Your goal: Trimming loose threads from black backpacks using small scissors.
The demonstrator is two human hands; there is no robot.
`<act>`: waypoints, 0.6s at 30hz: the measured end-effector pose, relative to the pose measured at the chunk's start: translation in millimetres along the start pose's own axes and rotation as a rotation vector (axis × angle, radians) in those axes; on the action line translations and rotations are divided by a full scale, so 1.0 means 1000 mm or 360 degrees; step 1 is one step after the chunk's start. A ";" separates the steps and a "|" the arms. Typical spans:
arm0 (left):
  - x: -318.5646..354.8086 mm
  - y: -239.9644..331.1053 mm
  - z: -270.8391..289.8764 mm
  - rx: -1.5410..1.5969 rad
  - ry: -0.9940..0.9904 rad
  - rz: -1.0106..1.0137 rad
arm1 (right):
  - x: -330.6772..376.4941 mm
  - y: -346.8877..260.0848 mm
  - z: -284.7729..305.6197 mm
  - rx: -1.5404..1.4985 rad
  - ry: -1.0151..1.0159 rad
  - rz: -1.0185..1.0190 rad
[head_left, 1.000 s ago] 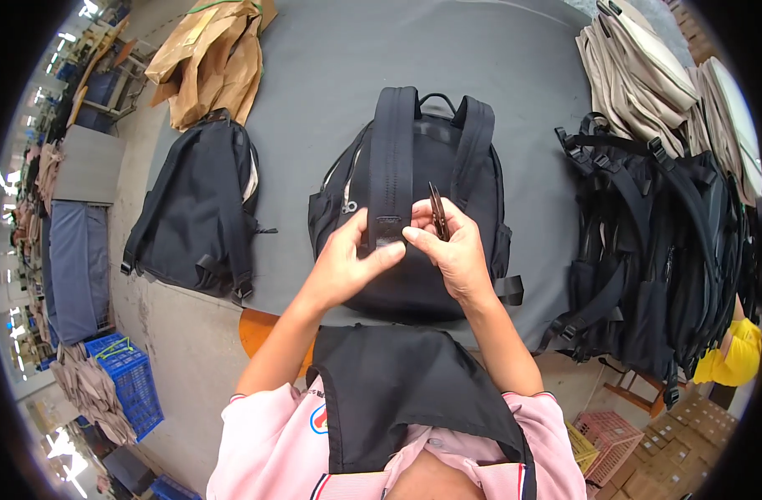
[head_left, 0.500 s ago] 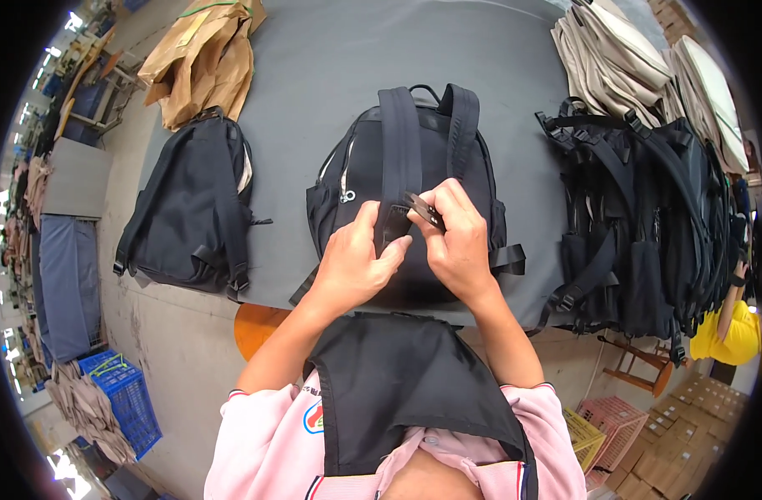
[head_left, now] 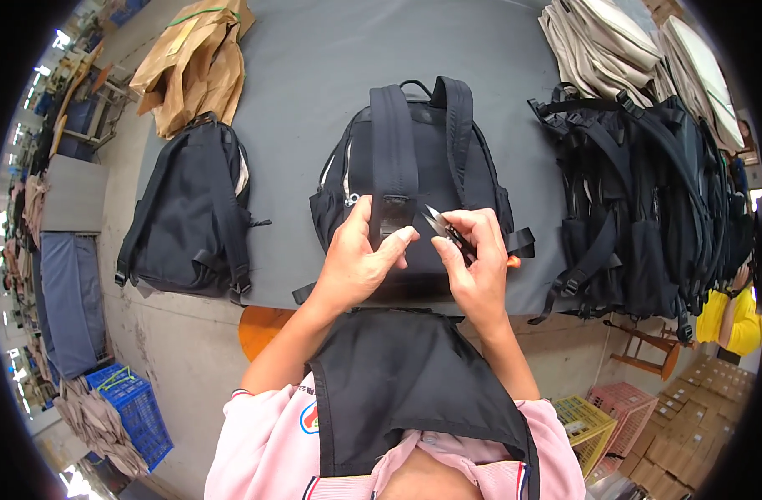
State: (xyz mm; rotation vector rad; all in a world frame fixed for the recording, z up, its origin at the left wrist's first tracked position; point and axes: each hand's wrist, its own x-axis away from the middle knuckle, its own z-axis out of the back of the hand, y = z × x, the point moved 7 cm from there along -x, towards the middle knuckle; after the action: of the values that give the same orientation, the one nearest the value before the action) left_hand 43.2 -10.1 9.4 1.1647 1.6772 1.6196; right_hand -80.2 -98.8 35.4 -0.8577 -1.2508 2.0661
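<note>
A black backpack (head_left: 431,158) lies on the grey-topped table in front of me, its shoulder straps facing up. My left hand (head_left: 352,262) grips the lower end of the left shoulder strap (head_left: 394,146), thumb and index finger at its webbing. Just to the right, my right hand (head_left: 482,271) is closed around a pair of thread snips (head_left: 450,230). Their pointed blades angle up and left, a little apart from the strap. A bit of orange shows at the handle end beside my palm.
Another black backpack (head_left: 185,208) lies at left, below a crumpled brown paper bag (head_left: 193,75). Several black backpacks (head_left: 639,217) crowd the right side under pale folded pieces (head_left: 597,54). Crates (head_left: 143,412) and a wooden stool (head_left: 647,358) stand on the floor. A person in yellow (head_left: 735,321) is far right.
My right hand has drawn away from the strap, right and downward, and the snips' blades now show clear of it. My left hand stays at the strap.
</note>
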 end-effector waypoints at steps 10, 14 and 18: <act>0.002 0.000 -0.004 -0.0361 0.0031 -0.0137 | -0.002 -0.009 -0.004 0.0305 0.0158 0.0101; 0.003 -0.002 -0.004 -0.0356 0.0023 -0.0116 | -0.001 -0.016 -0.004 0.0421 0.0245 0.0307; 0.004 -0.004 -0.004 -0.0292 0.0001 -0.0092 | 0.002 -0.020 -0.006 0.0595 0.0259 0.0368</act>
State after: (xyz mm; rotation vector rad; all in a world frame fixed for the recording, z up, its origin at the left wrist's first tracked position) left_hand 37.5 -8.7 6.8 1.0167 1.5125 1.6977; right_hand -73.8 -85.8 50.8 -1.0023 -0.6739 2.2584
